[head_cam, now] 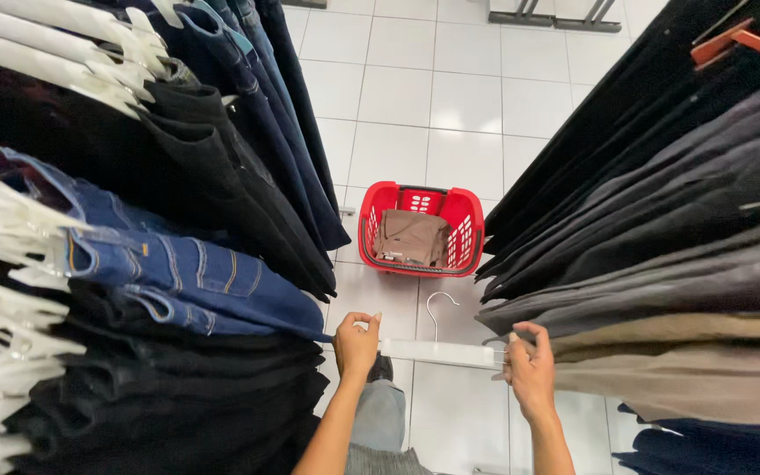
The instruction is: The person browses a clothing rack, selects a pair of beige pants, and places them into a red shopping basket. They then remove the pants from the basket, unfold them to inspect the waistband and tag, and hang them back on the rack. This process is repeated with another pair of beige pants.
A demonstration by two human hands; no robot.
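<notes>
View from above of an aisle between two clothing racks. At far left, a row of white plastic clip hangers [10,220] carries folded trousers: black pairs above and below, and a pair of blue denim jeans with orange stitching [178,273] between them; darker navy jeans [266,114] hang further back on the same side. The left hand [356,343] is closed around the left end of a white plastic trouser hanger with a metal hook [437,350], thumb and fingers curled over the bar. The hanger is empty, held level across the aisle above the white tiled floor [424,97], its hook [438,303] pointing away from the person. Beyond it, on the floor between the racks, stands a red plastic shopping basket with perforated sides [464,242], which holds a folded brown garment [411,236]. The right hand [531,369] grips the right end of the same hanger, fingers pinched shut on the clip. At right, a second rack bears black, grey [679,255] and beige trousers [688,378], just beside the right hand; whether they touch cannot be told.
</notes>
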